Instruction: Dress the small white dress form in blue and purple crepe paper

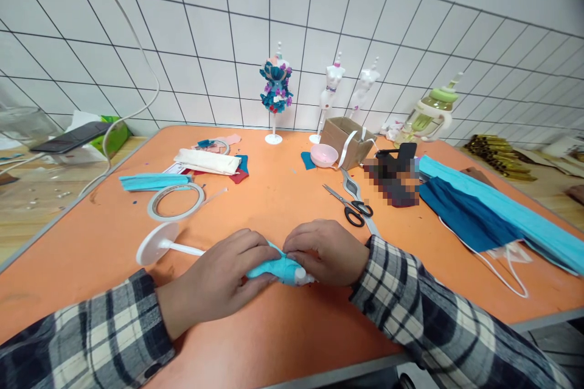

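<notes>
A small white mannequin stand lies on its side, its round base (pixel 157 243) pointing left and its pole running toward my left hand (pixel 235 267). Light blue fabric (pixel 278 268) wraps the mannequin's body, and a bit of white shows at the right end. My left hand is closed around the wrapped body, fingers on top and thumb below. On the fabric's upper right edge, my right hand (pixel 322 249) pinches with bent fingers. Its fingertips are partly hidden. Just beyond the right hand lie black-handled scissors (pixel 353 209).
Rolls of tape (pixel 176 202) and a white folded cloth (pixel 207 161) lie left. At the back stand a decorated mannequin (pixel 276 88), two plain ones, a pink bowl (pixel 323 155) and a cardboard box (pixel 349 141). Blue fabrics (pixel 469 213) and a bottle (pixel 429 114) are on the right.
</notes>
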